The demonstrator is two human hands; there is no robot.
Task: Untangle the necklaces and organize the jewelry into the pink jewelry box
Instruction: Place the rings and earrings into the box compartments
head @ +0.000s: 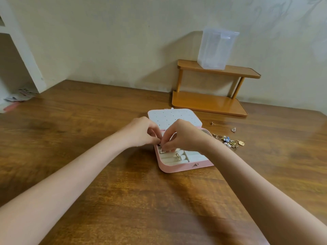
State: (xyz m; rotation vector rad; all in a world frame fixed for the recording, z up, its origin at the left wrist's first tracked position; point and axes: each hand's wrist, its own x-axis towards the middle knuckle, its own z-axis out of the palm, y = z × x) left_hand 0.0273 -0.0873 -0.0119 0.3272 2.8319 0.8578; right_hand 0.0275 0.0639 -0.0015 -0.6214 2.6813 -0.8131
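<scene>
The pink jewelry box (pixel 178 168) lies open on the wooden table, its white dotted lid (pixel 174 119) folded back. My left hand (pixel 141 132) and my right hand (pixel 184 136) meet over the box's left ring rolls, fingertips pinching a small piece of jewelry (pixel 161 150) that is mostly hidden by the fingers. A gold sparkly ring (pixel 178 157) sits in the ring rolls near the front. A heap of rings and earrings (pixel 228 140) lies on the table right of the box.
A small stud (pixel 212 123) and a triangular earring (pixel 233 129) lie loose beyond the heap. A two-tier wooden shelf (pixel 210 101) stands at the back right against the wall, with a clear plastic container (pixel 216 48) on top. Papers (pixel 19 96) lie far left.
</scene>
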